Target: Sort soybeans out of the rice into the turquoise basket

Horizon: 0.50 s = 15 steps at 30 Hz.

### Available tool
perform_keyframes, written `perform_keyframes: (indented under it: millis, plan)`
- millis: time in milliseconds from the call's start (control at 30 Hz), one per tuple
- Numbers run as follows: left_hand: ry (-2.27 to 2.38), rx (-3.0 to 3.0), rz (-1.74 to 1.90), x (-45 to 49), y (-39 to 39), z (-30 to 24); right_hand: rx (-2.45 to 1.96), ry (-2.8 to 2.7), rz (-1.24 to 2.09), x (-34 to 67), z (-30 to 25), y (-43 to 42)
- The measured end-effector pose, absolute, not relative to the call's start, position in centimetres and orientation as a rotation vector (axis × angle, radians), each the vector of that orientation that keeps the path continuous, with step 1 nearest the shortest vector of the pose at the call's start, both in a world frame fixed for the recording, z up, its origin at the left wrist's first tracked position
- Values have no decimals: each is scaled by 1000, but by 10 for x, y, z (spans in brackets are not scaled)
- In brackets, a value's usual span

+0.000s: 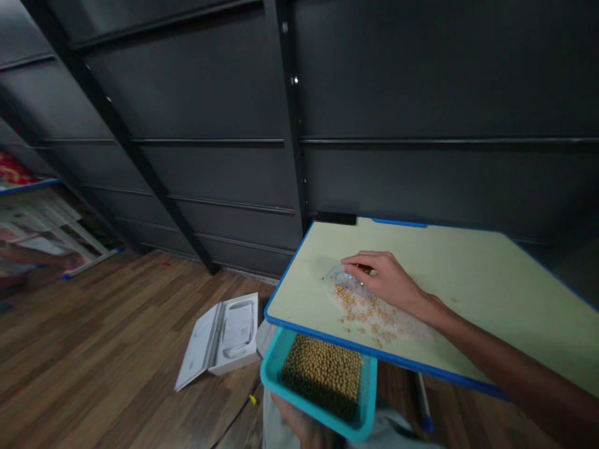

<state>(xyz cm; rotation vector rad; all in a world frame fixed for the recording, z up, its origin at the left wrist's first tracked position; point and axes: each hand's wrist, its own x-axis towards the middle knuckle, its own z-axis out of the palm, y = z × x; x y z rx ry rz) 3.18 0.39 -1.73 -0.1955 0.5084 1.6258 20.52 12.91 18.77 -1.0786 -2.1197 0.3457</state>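
Note:
My right hand (386,280) is over the table, its fingers closed at the rim of a clear plastic dish (335,272). Some of the dish is hidden behind the fingers. Beside and under the hand, yellowish beans (349,299) lie scattered among white rice-like grains (402,317). Below the table's near edge, my left hand (297,419) grips a turquoise plastic basket (272,369) from underneath; most of its fingers are hidden. Inside the basket are many round beige beans (327,363), with a darker green layer toward the near side.
The pale table top (486,280) has a blue edge and a black block (336,218) at its far side. On the wooden floor (116,337) lies an open white box (234,327). A dark panelled wall (397,81) stands behind. Another person's arm (42,254) shows blurred at far left.

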Motion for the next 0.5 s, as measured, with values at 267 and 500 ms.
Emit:
perform_keyframes:
  millis: [267, 500]
  plan:
    - [681, -249, 1763, 36, 4, -3, -959, -2136, 434, 200, 173, 102]
    - [722, -340, 1752, 37, 4, 21, -878, -2215, 379, 192, 163, 96]
